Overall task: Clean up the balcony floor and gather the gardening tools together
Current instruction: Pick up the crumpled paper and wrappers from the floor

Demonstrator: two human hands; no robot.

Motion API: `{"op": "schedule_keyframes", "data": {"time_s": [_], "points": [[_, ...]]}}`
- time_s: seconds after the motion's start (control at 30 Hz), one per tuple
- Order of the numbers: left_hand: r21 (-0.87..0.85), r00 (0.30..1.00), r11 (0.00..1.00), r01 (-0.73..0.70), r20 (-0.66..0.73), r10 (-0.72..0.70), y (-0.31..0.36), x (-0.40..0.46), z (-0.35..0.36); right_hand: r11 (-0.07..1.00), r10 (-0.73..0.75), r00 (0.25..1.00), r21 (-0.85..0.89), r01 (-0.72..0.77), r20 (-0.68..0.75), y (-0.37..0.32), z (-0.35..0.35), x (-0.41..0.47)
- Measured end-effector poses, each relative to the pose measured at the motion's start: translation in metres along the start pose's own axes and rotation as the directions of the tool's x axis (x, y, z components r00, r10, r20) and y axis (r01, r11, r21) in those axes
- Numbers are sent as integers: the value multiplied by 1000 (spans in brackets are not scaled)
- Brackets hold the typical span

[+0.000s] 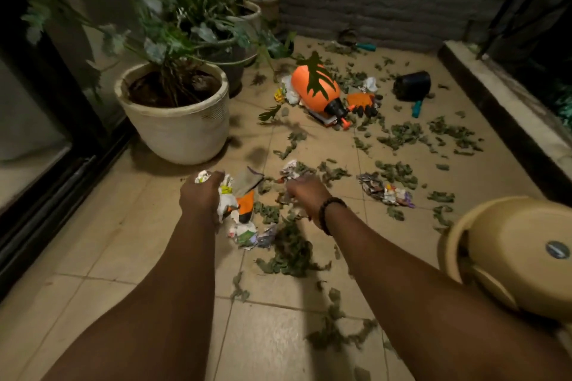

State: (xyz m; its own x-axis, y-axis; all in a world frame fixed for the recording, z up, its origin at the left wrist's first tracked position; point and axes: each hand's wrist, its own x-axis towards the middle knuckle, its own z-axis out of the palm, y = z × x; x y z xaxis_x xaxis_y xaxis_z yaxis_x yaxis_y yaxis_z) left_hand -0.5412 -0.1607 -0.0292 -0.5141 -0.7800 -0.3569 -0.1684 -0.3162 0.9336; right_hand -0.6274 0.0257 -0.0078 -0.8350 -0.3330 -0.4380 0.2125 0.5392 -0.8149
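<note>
1. Head view: my left hand (201, 195) is curled tight round a wad of crumpled paper (202, 177), with more white paper (225, 199) bunched under my fingers.
2. My right hand (305, 195), with a bead bracelet (329, 213) at the wrist, reaches down into the dry leaves (291, 250) on the tiled floor (123, 244); it is blurred, so I cannot tell whether it grips anything.
3. Between my hands lies an orange glove (246, 206) among paper scraps.
4. Farther off, an orange sprayer (315, 86) lies on its side, with an orange and black glove (362, 103) just beside it.
5. A black pot (411, 85) lies tipped near a teal handle (417, 108); another teal-handled tool (365, 46) sits by the back wall.
6. A beige bin (507, 254) stands at my right, a white planter (176, 114) at my left.
</note>
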Motion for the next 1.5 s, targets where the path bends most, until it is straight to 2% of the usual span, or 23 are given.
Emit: {"op": "schedule_keyframes", "data": {"time_s": [0.07,0.13,0.23,0.4,0.47,0.53,0.63,0.7,0.73,0.8,0.83,0.87,0.9,0.97,1.0,1.03,1.07,1.13,1.2,1.23,1.3,1.33,1.5], "points": [[12,999,999,-37,-6,37,3,15,-7,997,-2,991,-71,11,130,11,19,11],[29,997,998,-64,-35,65,11,31,-17,979,-27,989,-194,55,147,21,36,20],[12,997,999,-46,-58,47,5,44,-32,809,-101,983,-563,170,152,36,61,30],[34,997,999,-18,-69,21,-7,47,-38,657,-138,938,-679,328,320,71,100,40],[30,996,998,-48,-71,50,-10,55,-33,584,-187,927,-723,370,324,86,108,40],[48,994,995,-87,-64,90,-9,56,-28,574,-267,915,-713,402,301,94,109,40],[83,993,992,-95,-61,100,-14,61,-29,516,-306,892,-729,449,332,87,103,44],[108,993,990,-96,-65,103,-17,62,-31,588,-330,896,-677,442,298,76,98,46],[114,992,988,-102,-63,110,-19,64,-32,680,-351,905,-599,424,242,71,96,50],[107,992,989,-102,-60,109,-18,67,-34,915,-298,952,-262,306,67,55,88,49],[94,993,991,-98,-54,103,-18,69,-33,971,-230,973,-56,231,17,45,83,49],[79,993,991,-105,-42,109,-18,69,-31,976,-172,985,136,170,7,36,78,51],[76,994,992,-105,-28,107,-18,66,-27,939,-137,990,325,117,40,24,73,50],[14,996,996,-93,10,93,-18,60,-15,735,-112,988,678,10,107,3,63,51],[-31,996,996,-79,36,80,-19,58,-7,607,-111,984,793,-45,141,-8,60,49],[-73,995,995,-65,65,70,-17,53,2,533,-117,977,841,-90,179,-19,58,47],[-100,992,994,-47,109,58,-15,50,11,481,-119,971,868,-126,206,-27,60,44],[-170,979,985,2,202,33,-9,41,28,504,-136,966,855,-125,221,-39,66,38],[-250,964,967,48,264,20,-4,33,38,602,-151,973,797,-48,173,-47,70,33],[-248,969,967,55,246,8,-3,33,40,666,-157,979,746,6,133,-51,71,32],[-274,972,959,72,237,-6,1,31,42,818,-207,978,556,151,39,-56,70,27],[-313,965,945,90,261,-6,1,32,42,859,-228,973,469,207,-10,-57,70,25],[-363,968,927,89,251,5,11,19,44,892,-271,956,345,292,-111,-52,77,23]]}}
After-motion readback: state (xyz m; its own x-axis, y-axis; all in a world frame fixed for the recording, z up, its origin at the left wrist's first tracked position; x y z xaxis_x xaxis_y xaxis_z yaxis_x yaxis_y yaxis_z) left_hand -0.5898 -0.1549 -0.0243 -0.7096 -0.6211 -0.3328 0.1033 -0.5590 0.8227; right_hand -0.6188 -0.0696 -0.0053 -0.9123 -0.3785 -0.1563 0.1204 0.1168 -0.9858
